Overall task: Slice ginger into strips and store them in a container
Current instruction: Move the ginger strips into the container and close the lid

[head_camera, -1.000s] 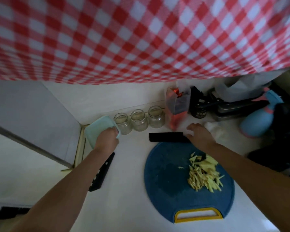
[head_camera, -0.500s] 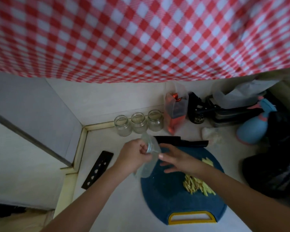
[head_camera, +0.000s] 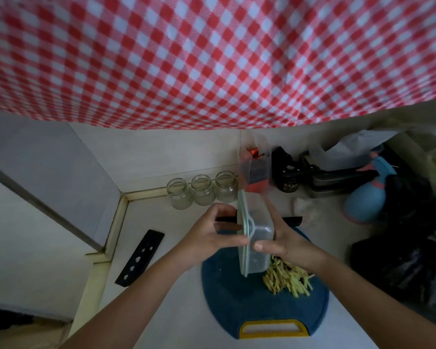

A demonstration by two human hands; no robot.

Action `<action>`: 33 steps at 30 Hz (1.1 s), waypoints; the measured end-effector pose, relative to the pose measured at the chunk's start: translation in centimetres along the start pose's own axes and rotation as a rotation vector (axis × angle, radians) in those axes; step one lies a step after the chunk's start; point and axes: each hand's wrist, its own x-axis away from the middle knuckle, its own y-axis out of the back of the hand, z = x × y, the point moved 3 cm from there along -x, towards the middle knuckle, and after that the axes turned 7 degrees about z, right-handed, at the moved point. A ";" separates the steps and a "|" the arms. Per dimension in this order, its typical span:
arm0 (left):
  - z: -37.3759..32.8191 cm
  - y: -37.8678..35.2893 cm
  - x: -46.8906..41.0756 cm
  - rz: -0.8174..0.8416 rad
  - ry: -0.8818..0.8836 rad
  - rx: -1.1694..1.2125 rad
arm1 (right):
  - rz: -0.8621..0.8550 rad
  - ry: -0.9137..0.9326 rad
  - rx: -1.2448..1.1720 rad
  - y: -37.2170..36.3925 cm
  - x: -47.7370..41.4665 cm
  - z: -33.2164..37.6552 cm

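Left grip (head_camera: 208, 238) and right grip (head_camera: 287, 239) clasp lidded clear plastic container (head_camera: 261, 222), tipped on edge. Yellow ginger strips (head_camera: 287, 279) lie just below right grip. Judged light, stiff, slick: hold side walls.

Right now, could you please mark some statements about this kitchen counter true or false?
The left hand and right hand hold the clear plastic container with pale green lid. True.
The pale yellow ginger strips are inside it. False: they lie on the round blue cutting board.
Three small glass jars stand in a row. True.
The blue spray bottle stands left of the jars. False: it stands to their right.
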 end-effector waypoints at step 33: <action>4.5 3.0 0.9 -0.480 0.332 0.599 | -0.156 -0.229 -0.405 6.4 4.2 -5.0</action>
